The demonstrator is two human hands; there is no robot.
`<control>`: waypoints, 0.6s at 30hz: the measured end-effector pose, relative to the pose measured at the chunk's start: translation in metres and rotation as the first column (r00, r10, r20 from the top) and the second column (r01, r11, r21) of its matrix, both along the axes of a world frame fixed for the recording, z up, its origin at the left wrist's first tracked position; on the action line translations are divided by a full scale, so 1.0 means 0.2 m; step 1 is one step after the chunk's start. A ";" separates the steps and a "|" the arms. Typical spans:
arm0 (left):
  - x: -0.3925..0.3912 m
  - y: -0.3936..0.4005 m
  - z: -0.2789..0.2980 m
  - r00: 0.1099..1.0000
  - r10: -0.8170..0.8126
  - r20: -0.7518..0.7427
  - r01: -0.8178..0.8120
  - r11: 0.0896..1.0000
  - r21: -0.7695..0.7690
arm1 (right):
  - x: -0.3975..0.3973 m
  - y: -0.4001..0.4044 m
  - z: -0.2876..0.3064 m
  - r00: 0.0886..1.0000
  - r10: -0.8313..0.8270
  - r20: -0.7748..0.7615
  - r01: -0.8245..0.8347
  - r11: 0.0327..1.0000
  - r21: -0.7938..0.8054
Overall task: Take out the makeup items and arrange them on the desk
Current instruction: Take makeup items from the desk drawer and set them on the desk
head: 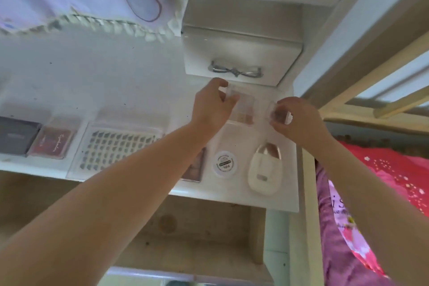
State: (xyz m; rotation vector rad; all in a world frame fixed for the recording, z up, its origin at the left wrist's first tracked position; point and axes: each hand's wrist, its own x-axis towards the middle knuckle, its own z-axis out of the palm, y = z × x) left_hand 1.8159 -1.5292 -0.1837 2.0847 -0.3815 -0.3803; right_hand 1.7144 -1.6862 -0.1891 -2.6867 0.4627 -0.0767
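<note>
The back half of the white desk (92,72) lies bare, open for a hand. In front, palettes and the nail-tip tray (116,151) stand in a row. The drawer box (241,53) blocks the right back corner.

White desk (116,72), makeup cases (52,140) aboard
</note>
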 end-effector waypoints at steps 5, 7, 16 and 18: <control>0.09 -0.16 -0.13 0.998 0.054 -0.015 -0.052 0.993 0.109 | 0.08 -0.14 -0.11 0.993 0.099 -0.059 -0.104 0.992 -0.077; 0.09 -0.19 -0.16 0.996 0.092 0.004 -0.091 0.983 0.157 | 0.10 -0.15 -0.13 0.992 0.124 -0.034 -0.126 0.989 -0.081; 0.01 -0.11 -0.13 0.990 -0.001 0.143 -0.044 0.948 0.315 | -0.02 -0.05 -0.08 0.982 0.072 0.174 -0.068 0.997 -0.032; -0.04 -0.03 -0.11 0.982 -0.062 0.181 0.001 0.948 0.318 | -0.12 0.04 -0.05 0.965 0.055 0.257 -0.056 0.998 -0.002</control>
